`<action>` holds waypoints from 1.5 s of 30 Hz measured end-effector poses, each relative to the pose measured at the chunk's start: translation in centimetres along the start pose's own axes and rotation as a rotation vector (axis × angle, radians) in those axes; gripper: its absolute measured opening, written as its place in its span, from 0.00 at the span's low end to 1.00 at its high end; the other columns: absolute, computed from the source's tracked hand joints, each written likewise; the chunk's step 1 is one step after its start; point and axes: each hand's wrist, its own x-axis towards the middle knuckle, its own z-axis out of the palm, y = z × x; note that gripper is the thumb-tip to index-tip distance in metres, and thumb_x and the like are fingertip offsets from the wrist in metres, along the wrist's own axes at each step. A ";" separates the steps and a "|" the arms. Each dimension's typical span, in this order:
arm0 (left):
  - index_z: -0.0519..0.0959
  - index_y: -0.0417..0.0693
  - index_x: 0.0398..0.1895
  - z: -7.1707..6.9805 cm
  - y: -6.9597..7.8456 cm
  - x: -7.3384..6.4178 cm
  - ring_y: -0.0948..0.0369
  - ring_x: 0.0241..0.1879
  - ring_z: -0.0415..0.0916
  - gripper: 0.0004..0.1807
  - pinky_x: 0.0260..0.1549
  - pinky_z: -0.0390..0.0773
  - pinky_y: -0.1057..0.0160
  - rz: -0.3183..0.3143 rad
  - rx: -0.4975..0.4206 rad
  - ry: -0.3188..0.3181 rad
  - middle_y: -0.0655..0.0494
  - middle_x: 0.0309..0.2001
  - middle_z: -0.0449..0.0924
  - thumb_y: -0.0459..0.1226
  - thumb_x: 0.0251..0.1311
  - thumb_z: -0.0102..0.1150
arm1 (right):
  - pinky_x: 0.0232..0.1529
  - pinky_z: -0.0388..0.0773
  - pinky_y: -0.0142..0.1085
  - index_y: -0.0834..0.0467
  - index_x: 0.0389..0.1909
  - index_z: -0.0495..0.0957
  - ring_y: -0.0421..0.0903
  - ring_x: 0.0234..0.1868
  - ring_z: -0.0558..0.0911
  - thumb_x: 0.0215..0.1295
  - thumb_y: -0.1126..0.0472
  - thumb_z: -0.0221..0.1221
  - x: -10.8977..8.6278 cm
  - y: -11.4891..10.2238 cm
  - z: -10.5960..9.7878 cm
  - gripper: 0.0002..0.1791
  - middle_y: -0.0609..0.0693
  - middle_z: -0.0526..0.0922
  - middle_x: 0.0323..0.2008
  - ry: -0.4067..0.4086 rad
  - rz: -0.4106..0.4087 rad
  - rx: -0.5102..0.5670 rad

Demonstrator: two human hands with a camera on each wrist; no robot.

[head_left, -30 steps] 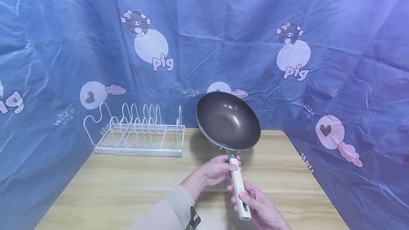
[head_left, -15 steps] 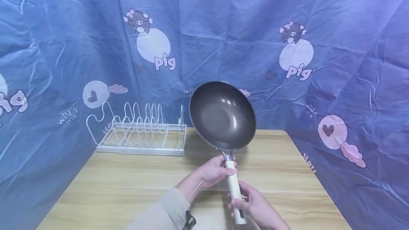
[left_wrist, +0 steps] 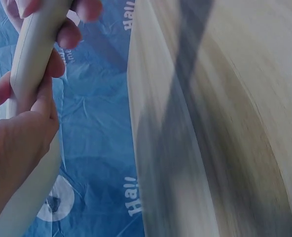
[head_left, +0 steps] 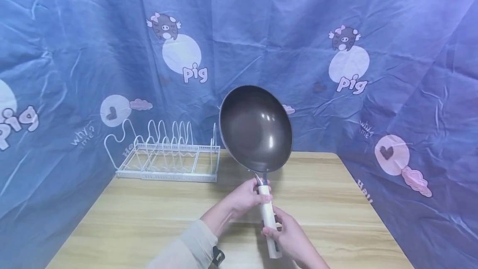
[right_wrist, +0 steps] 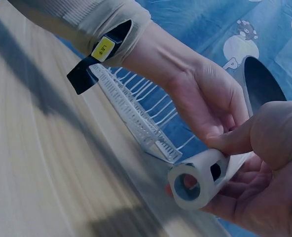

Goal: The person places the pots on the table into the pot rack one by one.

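Note:
A dark-coated frying pan with a white handle is held up over the table, its inside tilted toward me. My left hand grips the handle near the pan's bowl, thumb lying across the top. Lower down, my right hand holds the same handle close to its end, thumb on one side and fingers wrapped beneath. The right wrist view shows the handle's hollow end and a side slot. In the left wrist view both hands curl round the white handle, with the pan's outer side below.
A white wire dish rack with upright loops stands at the back left of the wooden table. Blue patterned cloth hangs behind and on both sides. A black strap device sits on the left wrist.
The pan has moved up and a little to the left, and its inside tilts more upright. Both hands have shifted left with it, keeping their grip on the handle.

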 end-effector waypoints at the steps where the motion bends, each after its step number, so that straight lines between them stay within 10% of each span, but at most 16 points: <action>1: 0.72 0.39 0.72 -0.2 0.0 -0.1 0.52 0.61 0.83 0.30 0.78 0.74 0.40 -0.001 0.012 0.011 0.45 0.63 0.82 0.31 0.68 0.69 | 0.47 0.92 0.56 0.70 0.82 0.58 0.62 0.53 0.91 0.71 0.66 0.67 0.1 0.1 0.1 0.43 0.71 0.83 0.60 -0.010 -0.006 0.013; 14: 0.72 0.38 0.73 -2.5 0.6 -1.8 0.46 0.63 0.84 0.32 0.76 0.76 0.38 0.058 0.150 0.016 0.37 0.63 0.83 0.31 0.67 0.70 | 0.66 0.87 0.56 0.71 0.84 0.50 0.67 0.65 0.86 0.77 0.66 0.60 1.9 1.4 1.1 0.43 0.77 0.76 0.69 -0.166 -0.066 0.224; 35: 0.75 0.41 0.70 -5.9 0.7 -3.6 0.44 0.61 0.86 0.33 0.67 0.85 0.42 0.202 0.339 0.121 0.43 0.57 0.88 0.40 0.64 0.76 | 0.68 0.87 0.46 0.70 0.86 0.42 0.47 0.68 0.86 0.81 0.69 0.53 4.4 2.1 2.6 0.42 0.50 0.80 0.69 -0.492 -0.244 0.475; 45: 0.71 0.42 0.69 -7.2 2.4 -5.2 0.44 0.58 0.87 0.35 0.63 0.88 0.46 0.230 0.366 0.152 0.41 0.57 0.82 0.37 0.62 0.78 | 0.67 0.88 0.46 0.68 0.86 0.46 0.48 0.68 0.85 0.80 0.70 0.53 5.5 1.1 3.7 0.41 0.56 0.79 0.71 -0.528 -0.293 0.464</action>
